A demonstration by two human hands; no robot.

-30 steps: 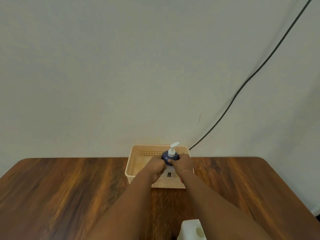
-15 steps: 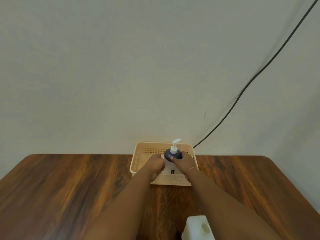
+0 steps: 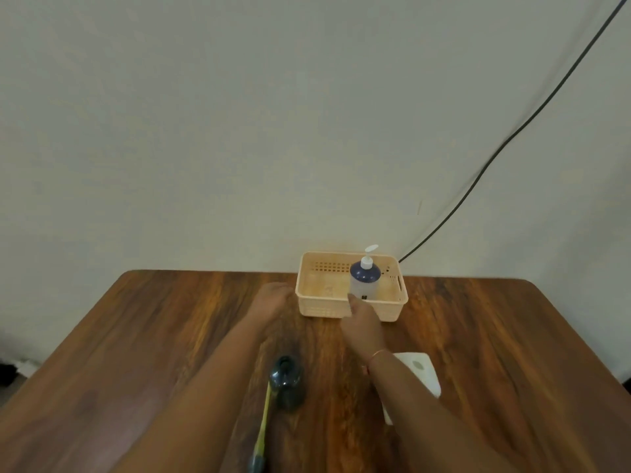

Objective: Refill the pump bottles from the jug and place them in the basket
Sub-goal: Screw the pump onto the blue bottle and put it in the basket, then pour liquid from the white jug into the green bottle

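**A:** What has changed at the basket (image 3: 351, 303)?

**B:** Both hands have let go of the pump bottle (image 3: 364, 280). It now stands upright inside the basket, toward its right end. The right hand (image 3: 363, 324) is empty, fingers loosely open, just in front of the bottle. The left hand (image 3: 271, 300), also empty and relaxed, rests beside the basket's left wall.

**A:** So that bottle is placed?

**B:** It looks so. The white jug (image 3: 423, 373) sits behind the right wrist, and a dark bottle (image 3: 286, 380) lies between the forearms, likely next to fill.
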